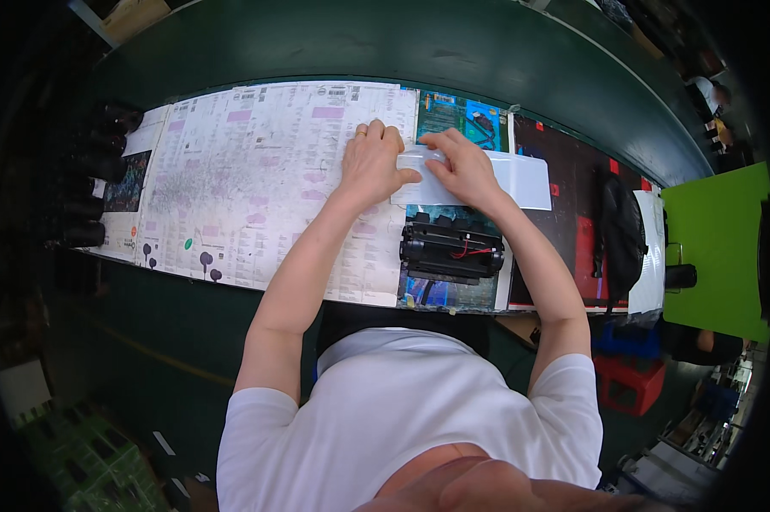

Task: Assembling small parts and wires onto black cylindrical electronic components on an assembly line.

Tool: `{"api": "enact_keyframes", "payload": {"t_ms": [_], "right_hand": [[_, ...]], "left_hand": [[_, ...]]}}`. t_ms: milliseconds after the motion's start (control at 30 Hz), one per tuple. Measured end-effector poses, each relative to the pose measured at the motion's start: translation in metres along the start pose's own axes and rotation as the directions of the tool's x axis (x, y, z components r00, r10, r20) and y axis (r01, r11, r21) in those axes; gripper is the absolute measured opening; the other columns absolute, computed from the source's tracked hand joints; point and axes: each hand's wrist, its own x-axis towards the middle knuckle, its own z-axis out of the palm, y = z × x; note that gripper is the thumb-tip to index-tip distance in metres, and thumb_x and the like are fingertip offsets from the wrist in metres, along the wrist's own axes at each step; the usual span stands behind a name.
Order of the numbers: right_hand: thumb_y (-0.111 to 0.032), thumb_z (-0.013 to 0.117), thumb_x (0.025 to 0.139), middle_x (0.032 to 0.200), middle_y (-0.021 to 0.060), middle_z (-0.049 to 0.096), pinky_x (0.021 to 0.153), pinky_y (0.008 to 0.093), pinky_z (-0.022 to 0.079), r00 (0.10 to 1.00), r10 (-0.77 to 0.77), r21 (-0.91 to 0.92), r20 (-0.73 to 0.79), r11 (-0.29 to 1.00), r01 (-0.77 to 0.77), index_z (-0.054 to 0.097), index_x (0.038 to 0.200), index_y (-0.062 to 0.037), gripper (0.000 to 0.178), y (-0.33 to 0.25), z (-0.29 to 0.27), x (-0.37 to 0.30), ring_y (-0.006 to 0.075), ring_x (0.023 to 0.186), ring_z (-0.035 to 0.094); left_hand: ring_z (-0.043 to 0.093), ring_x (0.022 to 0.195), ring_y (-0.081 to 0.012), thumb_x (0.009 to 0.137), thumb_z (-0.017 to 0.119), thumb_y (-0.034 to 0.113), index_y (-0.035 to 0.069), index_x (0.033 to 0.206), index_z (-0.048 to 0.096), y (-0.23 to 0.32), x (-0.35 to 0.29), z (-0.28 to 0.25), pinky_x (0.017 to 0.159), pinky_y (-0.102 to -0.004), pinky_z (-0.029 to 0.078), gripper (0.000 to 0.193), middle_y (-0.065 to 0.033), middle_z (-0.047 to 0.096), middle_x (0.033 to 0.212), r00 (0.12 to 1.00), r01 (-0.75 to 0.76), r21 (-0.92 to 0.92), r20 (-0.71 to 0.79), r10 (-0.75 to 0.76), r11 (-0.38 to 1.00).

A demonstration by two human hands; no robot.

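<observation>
My left hand (372,158) and my right hand (460,166) both grip the left end of a translucent whitish plastic bag (521,181) that lies flat on the workbench. The fingers pinch the bag's edge between them. A ring shows on my left hand. Just below the bag, nearer to me, a black toner cartridge (450,249) with a red wire lies across a colourful printed sheet (462,113).
Large printed paper sheets (257,171) cover the left of the bench. Several black cylinders (90,183) are stacked at the far left. A black fan (619,232) stands at the right, beside a green board (717,247). A dark green conveyor belt (385,47) runs behind.
</observation>
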Motion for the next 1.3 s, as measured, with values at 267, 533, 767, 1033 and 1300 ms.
{"api": "enact_keyframes", "payload": {"t_ms": [267,533,767,1033,1300], "right_hand": [[-0.014,0.075,0.091,0.108,0.0056,0.069,0.068,0.0437,0.059,0.980,-0.193,-0.236,-0.043,0.956,0.178,0.073,0.106,-0.0097,0.016,-0.001,0.019,0.008,0.0300,0.087,0.073],[-0.004,0.072,0.088,0.104,0.0077,0.071,0.069,0.0384,0.059,0.877,-0.467,-0.275,-0.115,0.863,0.423,0.071,0.094,-0.0034,0.006,-0.008,0.009,0.015,0.0269,0.086,0.072],[-0.002,0.071,0.088,0.107,0.0083,0.076,0.073,0.0296,0.058,0.909,0.066,0.350,-0.412,0.932,0.091,0.071,0.088,0.0017,0.004,-0.033,-0.068,-0.033,0.0142,0.085,0.072],[-0.007,0.072,0.098,0.107,0.0054,0.077,0.077,0.0254,0.055,0.856,0.261,0.345,-0.446,0.933,-0.105,0.079,0.104,0.0021,0.013,-0.028,-0.060,-0.059,0.0084,0.085,0.068],[-0.005,0.070,0.099,0.108,0.0066,0.076,0.079,0.0244,0.055,0.865,0.241,0.422,-0.441,0.906,-0.037,0.079,0.108,0.0026,0.014,-0.035,-0.048,-0.070,0.0089,0.088,0.068]], "left_hand": [[0.062,0.094,-0.0357,0.083,0.085,0.016,0.007,0.095,0.065,-0.020,0.003,0.025,0.082,-0.0489,0.048,0.026,-0.0123,0.073,0.093,0.976,-0.136,-0.174,-0.190,0.102,0.975],[0.062,0.098,-0.0344,0.087,0.078,0.013,0.007,0.101,0.065,-0.011,0.004,0.039,0.085,-0.0479,0.047,0.020,-0.0115,0.070,0.097,0.936,-0.151,-0.019,-0.324,0.137,0.988],[0.058,0.113,-0.0336,0.086,0.083,0.023,0.005,0.122,0.062,0.002,0.003,0.040,0.092,-0.0471,0.047,0.045,-0.0131,0.059,0.129,0.865,-0.150,0.245,-0.437,0.247,0.958],[0.052,0.101,-0.0268,0.081,0.088,0.051,0.006,0.093,0.069,0.023,-0.024,-0.010,0.086,-0.0439,0.045,0.050,-0.0065,0.066,0.092,0.938,-0.255,-0.329,-0.315,0.149,0.909],[0.056,0.092,-0.0228,0.086,0.088,0.034,0.003,0.088,0.074,0.024,-0.033,0.010,0.081,-0.0388,0.049,0.035,-0.0065,0.068,0.083,0.990,-0.020,-0.671,-0.118,-0.081,0.742]]}}
